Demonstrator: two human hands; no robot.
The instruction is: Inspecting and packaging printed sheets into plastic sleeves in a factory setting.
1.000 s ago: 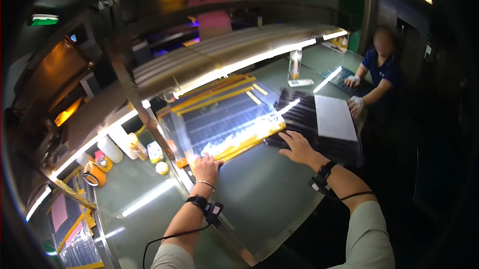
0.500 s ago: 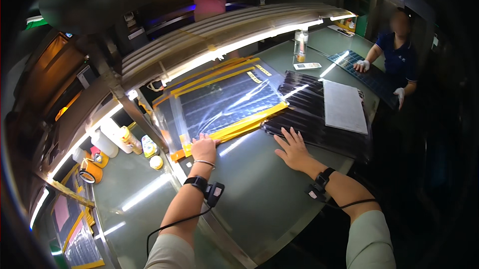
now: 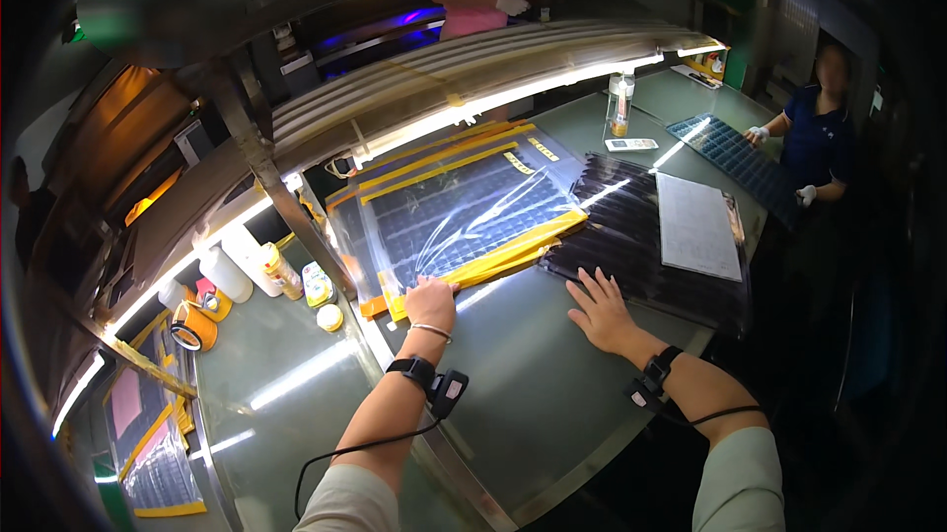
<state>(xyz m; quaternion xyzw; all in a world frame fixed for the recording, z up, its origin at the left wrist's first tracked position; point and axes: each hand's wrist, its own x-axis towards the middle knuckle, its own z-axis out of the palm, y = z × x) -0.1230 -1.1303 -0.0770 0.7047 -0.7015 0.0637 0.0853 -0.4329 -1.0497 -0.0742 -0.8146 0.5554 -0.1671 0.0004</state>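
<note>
My left hand (image 3: pixel 430 303) is closed at the near left corner of a clear plastic sheet (image 3: pixel 464 212) edged with yellow tape. Its fingertips are curled down and partly hidden, and they seem to pinch the taped edge. Beneath the clear sheet a dark gridded panel shows through. My right hand (image 3: pixel 604 312) has its fingers spread and holds nothing, low over the green tabletop (image 3: pixel 533 374). Its fingertips reach the near edge of a black, glossy ribbed sheet (image 3: pixel 617 236). A grey-white rectangular board (image 3: pixel 698 226) lies on that black sheet.
Left of a metal post (image 3: pixel 281 182) stand white bottles (image 3: pixel 227 274), an orange tape roll (image 3: pixel 192 327) and a small round tub (image 3: pixel 329 318). A clear bottle (image 3: pixel 619 103) stands at the back. A co-worker (image 3: pixel 817 138) at right holds a dark gridded panel (image 3: pixel 735 159). A lit shelf overhangs the table.
The whole view has shifted, so things sit farther right. My left fingers look more curled at the sheet's corner. The co-worker's hand has gone to the panel's edge; the person in pink extends an arm.
</note>
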